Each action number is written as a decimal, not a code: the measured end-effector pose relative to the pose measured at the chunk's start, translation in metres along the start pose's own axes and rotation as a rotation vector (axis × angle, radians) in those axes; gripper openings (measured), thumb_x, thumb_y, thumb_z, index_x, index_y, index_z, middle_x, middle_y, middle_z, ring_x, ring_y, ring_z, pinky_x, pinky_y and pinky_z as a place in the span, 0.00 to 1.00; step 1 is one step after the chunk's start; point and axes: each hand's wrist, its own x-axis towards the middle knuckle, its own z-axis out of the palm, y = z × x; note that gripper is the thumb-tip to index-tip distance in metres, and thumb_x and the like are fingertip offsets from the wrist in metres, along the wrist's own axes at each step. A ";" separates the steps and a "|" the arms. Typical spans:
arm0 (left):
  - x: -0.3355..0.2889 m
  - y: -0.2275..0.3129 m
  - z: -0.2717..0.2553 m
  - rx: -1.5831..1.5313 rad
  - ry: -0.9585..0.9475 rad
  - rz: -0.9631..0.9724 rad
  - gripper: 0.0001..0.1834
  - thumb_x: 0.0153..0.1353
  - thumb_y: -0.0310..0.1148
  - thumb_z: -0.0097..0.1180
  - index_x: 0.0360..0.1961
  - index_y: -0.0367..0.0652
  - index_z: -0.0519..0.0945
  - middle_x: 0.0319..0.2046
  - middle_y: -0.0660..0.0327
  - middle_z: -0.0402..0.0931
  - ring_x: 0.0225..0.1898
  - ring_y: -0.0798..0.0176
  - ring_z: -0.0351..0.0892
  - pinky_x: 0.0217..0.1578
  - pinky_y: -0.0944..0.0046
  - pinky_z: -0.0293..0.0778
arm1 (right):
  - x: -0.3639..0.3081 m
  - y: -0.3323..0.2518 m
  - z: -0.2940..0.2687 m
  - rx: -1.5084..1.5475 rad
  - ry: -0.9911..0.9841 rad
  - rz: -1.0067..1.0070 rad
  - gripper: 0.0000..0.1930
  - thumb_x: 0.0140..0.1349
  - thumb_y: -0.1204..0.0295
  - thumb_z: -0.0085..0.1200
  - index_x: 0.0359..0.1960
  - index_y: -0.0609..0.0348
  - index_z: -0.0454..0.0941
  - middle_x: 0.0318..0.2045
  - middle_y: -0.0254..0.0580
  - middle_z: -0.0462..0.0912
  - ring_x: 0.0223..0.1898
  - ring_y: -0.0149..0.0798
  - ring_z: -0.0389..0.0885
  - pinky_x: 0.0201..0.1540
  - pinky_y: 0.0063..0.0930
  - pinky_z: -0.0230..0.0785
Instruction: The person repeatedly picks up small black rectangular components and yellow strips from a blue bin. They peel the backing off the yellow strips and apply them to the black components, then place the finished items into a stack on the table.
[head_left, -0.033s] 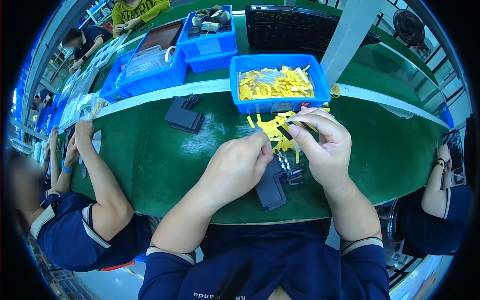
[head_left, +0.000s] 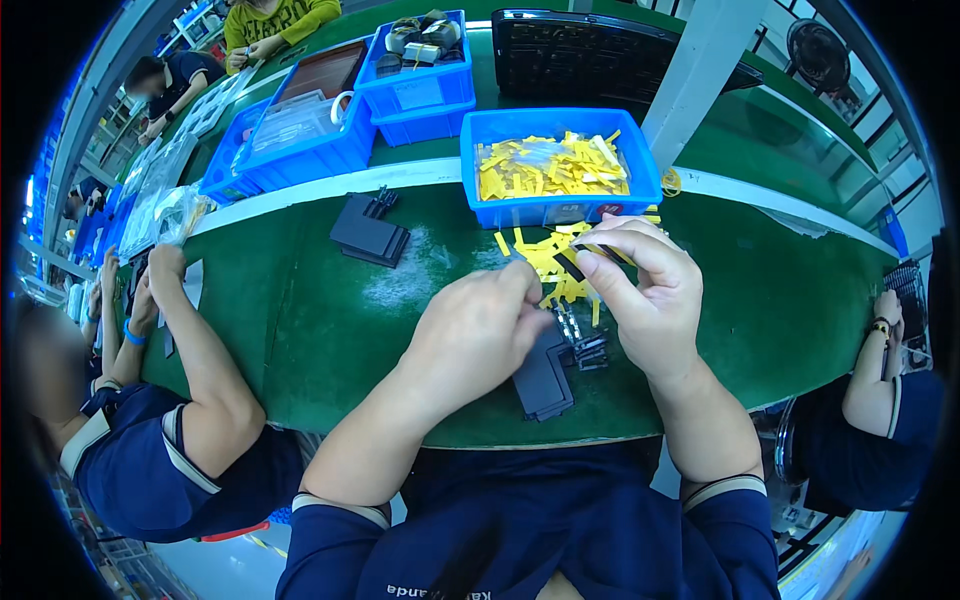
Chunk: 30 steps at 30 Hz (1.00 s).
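Right hand (head_left: 650, 290): grip narrow, thumb and forefinger pinching a small black-and-yellow strip (head_left: 569, 265), raised above loose yellow strips (head_left: 548, 252) heaped on the green tabletop (head_left: 760, 320). Left hand (head_left: 475, 325): fingers curled, fingertips drawn together just beside the pile; whether that grip holds anything, cannot tell. Near its thumb, a stack of dark grey L-shaped plates (head_left: 545, 380) lies close to the tabletop's near edge, small black clip-like parts (head_left: 591, 352) beside it. Farther left, a second L-shaped stack (head_left: 368, 236). Beyond the pile stands a blue bin (head_left: 520, 212), holding many more yellow strips (head_left: 550, 172).
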 end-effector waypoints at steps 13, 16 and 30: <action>-0.001 -0.001 0.008 -0.012 0.171 0.139 0.20 0.49 0.34 0.66 0.38 0.35 0.72 0.34 0.53 0.78 0.35 0.57 0.79 0.37 0.63 0.73 | 0.000 0.000 -0.001 0.002 0.013 -0.018 0.07 0.49 0.81 0.59 0.31 0.67 0.81 0.29 0.44 0.81 0.35 0.38 0.78 0.43 0.29 0.68; 0.004 -0.004 0.010 -0.446 0.204 0.077 0.12 0.57 0.28 0.56 0.40 0.35 0.71 0.28 0.52 0.78 0.30 0.54 0.80 0.32 0.61 0.73 | 0.000 0.001 0.000 -0.023 0.015 -0.086 0.07 0.47 0.81 0.60 0.30 0.67 0.81 0.28 0.44 0.81 0.32 0.38 0.79 0.39 0.28 0.70; 0.007 -0.005 0.020 -1.125 0.035 0.082 0.10 0.65 0.26 0.47 0.47 0.39 0.66 0.38 0.55 0.77 0.41 0.67 0.78 0.45 0.67 0.74 | 0.002 0.001 -0.003 -0.088 -0.001 -0.094 0.05 0.47 0.80 0.58 0.28 0.64 0.82 0.24 0.43 0.81 0.31 0.38 0.79 0.45 0.32 0.67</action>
